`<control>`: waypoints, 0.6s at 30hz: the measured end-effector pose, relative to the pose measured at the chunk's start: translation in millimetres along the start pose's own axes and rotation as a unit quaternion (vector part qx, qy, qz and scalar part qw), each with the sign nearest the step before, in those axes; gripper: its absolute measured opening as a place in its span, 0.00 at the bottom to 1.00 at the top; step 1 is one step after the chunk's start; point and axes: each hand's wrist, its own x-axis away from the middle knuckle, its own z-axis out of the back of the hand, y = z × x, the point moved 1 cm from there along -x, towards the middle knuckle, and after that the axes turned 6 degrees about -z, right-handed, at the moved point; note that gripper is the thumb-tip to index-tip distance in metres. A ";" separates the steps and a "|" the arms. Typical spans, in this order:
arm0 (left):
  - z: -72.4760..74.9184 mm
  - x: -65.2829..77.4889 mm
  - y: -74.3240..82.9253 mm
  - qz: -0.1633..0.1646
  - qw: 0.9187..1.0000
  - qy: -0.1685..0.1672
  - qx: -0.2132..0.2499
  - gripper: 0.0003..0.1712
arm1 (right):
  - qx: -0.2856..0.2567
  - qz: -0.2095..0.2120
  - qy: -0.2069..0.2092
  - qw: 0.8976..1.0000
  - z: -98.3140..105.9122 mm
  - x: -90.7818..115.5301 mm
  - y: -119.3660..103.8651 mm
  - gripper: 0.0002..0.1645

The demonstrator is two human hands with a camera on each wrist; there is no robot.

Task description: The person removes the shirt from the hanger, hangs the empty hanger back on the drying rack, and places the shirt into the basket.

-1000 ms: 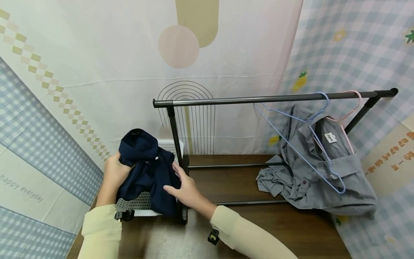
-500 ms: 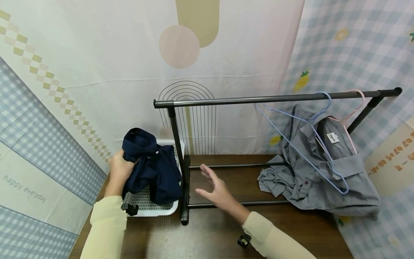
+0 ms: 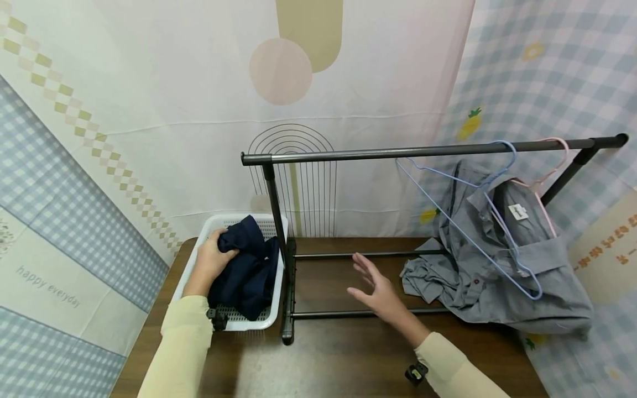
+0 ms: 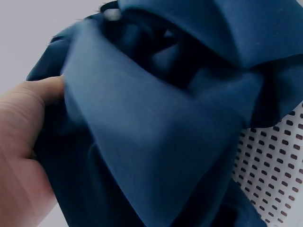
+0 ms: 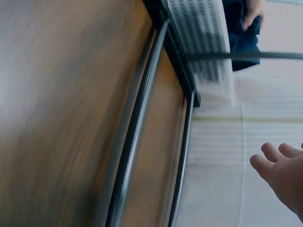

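Navy shirt [image 3: 246,271] fabric is grasped in a person's left hand [image 3: 211,260], the garment bunched in a white perforated plastic basket [image 3: 269,318] beside a black clothes rack [image 3: 378,152]. The right hand [image 3: 380,293], unclenched and holding nothing, hovers near the rack's lower bars. Farther right, a gray shirt [image 3: 497,298] hangs behind a blue hanger [image 3: 514,160].

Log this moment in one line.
left hand: grips navy garment at white basket | right hand: holds nothing | blue hanger: on rail

Navy cloth [image 4: 151,137] partly hides the left hand [image 4: 23,156] — the white neck tag [image 3: 518,211] seems too small to read.
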 end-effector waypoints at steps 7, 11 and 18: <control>-7.0 3.4 1.4 -0.006 0.999 -0.044 -0.015 0.48 | 0.048 -0.021 0.020 0.998 22.9 6.2 11.5 0.52; -10.5 8.5 4.1 -0.018 0.997 -0.060 -0.049 0.57 | 0.095 -0.038 0.032 0.994 34.2 10.9 19.0 0.53; -23.3 14.6 6.9 0.026 0.986 -0.119 -0.116 0.73 | 0.154 -0.068 0.043 0.985 48.7 18.6 31.6 0.55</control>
